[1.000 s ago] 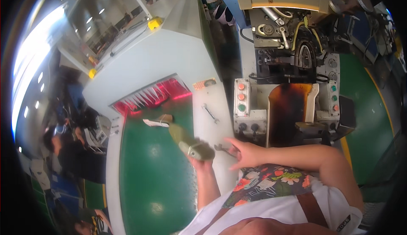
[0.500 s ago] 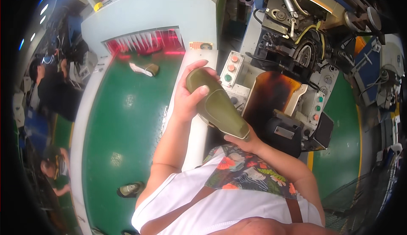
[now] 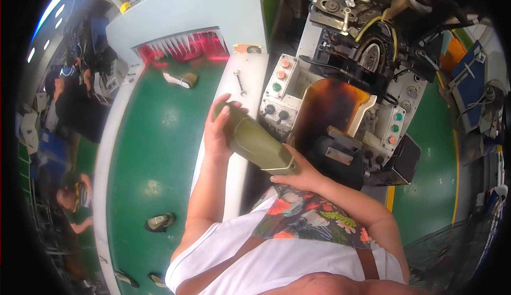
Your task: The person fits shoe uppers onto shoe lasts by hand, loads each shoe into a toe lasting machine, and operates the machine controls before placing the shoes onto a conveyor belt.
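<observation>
An olive-green shoe last (image 3: pixel 255 143) with a thin pale line along its edge lies slantwise between my two hands. Around its broad upper-left end are the fingers of my left hand (image 3: pixel 215 130), closed on it. My right hand (image 3: pixel 301 171) grips the narrower lower-right end, close to my floral apron; some of its fingers are hidden behind the last. Just beyond my left hand, a wrench (image 3: pixel 240 83) rests on the white ledge (image 3: pixel 253 67).
A green conveyor (image 3: pixel 143 156) on the left carries a pale shoe (image 3: pixel 181 79) and a dark shoe (image 3: pixel 159 222), running from a red-lit curtained opening (image 3: pixel 186 47). Ahead right stands a machine (image 3: pixel 367 55) with button panels (image 3: pixel 282 74). Co-workers (image 3: pixel 80 98) are at far left.
Both hands have shifted left with the last, which has tilted. The wrench on the ledge has come into sight. The dark shoe appears slightly farther up the conveyor.
</observation>
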The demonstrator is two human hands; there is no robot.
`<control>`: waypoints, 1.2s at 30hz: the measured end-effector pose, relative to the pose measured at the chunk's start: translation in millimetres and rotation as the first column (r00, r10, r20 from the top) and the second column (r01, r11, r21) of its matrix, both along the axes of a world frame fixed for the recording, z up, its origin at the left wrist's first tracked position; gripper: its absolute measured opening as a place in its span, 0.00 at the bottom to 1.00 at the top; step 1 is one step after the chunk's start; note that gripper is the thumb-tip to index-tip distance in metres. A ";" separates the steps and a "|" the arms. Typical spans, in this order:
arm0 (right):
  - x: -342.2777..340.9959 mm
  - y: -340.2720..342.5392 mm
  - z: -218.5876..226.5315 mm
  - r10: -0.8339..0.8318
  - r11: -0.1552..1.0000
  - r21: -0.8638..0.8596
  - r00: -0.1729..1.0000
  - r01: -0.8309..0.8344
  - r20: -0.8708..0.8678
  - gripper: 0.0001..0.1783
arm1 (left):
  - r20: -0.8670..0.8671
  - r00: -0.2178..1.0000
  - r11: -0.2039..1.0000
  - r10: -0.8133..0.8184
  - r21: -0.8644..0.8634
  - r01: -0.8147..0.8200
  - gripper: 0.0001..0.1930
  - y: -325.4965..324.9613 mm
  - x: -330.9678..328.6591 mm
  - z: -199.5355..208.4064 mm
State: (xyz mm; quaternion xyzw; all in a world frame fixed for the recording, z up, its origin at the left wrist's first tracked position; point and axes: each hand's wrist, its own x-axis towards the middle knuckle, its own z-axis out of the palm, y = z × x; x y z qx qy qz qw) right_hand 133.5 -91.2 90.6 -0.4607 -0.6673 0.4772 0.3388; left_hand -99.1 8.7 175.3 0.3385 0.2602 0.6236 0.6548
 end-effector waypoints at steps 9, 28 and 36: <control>51.1 -1.4 48.2 0.294 0.955 -0.097 0.941 -0.281 0.165 0.23 | -0.338 0.723 0.798 0.603 0.263 -0.542 0.18 -11.5 -26.8 10.2; 50.8 -0.5 24.1 -0.535 0.613 -0.618 0.316 -0.492 -0.783 0.28 | 0.225 0.974 0.999 -0.018 0.040 0.009 0.23 -10.0 44.1 -26.2; 58.6 12.6 5.5 -0.464 0.720 -0.539 0.274 -0.438 -0.842 0.21 | -0.223 0.961 0.987 0.162 0.047 -0.156 0.19 -13.8 53.1 0.4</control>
